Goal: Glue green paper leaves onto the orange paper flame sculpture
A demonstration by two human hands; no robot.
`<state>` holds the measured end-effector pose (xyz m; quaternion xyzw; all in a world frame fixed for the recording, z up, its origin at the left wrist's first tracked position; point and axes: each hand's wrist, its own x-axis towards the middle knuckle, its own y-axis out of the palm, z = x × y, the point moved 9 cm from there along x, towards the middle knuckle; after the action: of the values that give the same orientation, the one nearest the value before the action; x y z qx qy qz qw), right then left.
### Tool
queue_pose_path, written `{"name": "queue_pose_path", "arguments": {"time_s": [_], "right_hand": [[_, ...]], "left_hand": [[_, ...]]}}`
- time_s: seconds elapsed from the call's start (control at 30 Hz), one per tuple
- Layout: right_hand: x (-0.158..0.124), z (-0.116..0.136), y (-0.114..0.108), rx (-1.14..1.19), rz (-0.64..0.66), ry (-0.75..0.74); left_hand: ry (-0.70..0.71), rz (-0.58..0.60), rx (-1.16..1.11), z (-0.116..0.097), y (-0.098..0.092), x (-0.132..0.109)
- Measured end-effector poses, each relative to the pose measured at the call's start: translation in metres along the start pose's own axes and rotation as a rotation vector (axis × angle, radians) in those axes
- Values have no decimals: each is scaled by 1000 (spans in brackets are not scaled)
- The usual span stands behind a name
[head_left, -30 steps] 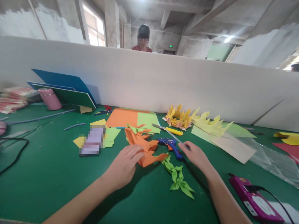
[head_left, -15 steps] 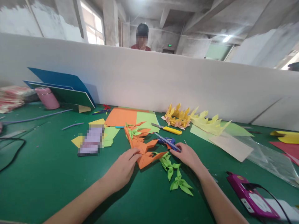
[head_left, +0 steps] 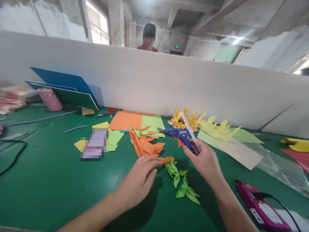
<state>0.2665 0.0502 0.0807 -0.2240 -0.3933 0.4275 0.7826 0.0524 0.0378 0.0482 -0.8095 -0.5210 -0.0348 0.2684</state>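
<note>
The right hand (head_left: pixel 207 160) now grasps the lifted blue glue gun (head_left: pixel 178 132) and slim tool (head_left: pixel 189 125), both ready; left hand (head_left: pixel 138 180) holds orange folded paper (head_left: pixel 146 147).

Honestly, nothing I can read for sure here, sorry folks. Closest thing is 1 small lit green sign (head_left: pixel 177 47) way back above the white partition (head_left: pixel 135 75): there are bright marks on it, but they're too tiny to make out. Then there's the magenta power unit (head_left: pixel 243 190) at lower right, which has 1 big white label (head_left: pixel 268 211) on its top, and whatever's on that is just mush to me. The blue glue gun (head_left: pixel 184 138) has a paler patch on its body, can't tell if it's print. Phone (head_left: pixel 95 145) on the left is all pixelated, so its screen's unreadable too.
</note>
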Motion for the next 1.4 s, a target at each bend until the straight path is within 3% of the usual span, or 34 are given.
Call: {"name": "queue_pose_path", "arguments": {"time_s": [0.13,0.23,0.37,0.43,0.5,0.6,0.73,0.87,1.2,1.4], "right_hand": [[-11,27,2,60,63,-74],[-22,43,6,63,157,-139],[-39,53,14,157,382,-222],[-38,50,5,168,395,-246],[-27,44,-17,57,291,-283],[-8,53,-59,-175,66,-511],[6,71,-86,-528,43,-764],[-6,95,-106,-587,-64,-991],[-30,121,-104,-685,-198,-1149],[-34,129,-105,-726,-262,-1191]], "left_hand": [[-457,-78,-805,12,43,10],[-509,-188,-1206,4,69,24],[-612,-353,-1474,9,89,26],[-671,-367,-1545,10,95,21],[-693,-371,-1586,10,96,16],[-674,-395,-1628,8,92,11],[-595,-397,-1668,4,87,12],[-565,-429,-1675,6,84,12],[-557,-486,-1652,8,81,15],[-565,-448,-1674,5,85,15]]}}
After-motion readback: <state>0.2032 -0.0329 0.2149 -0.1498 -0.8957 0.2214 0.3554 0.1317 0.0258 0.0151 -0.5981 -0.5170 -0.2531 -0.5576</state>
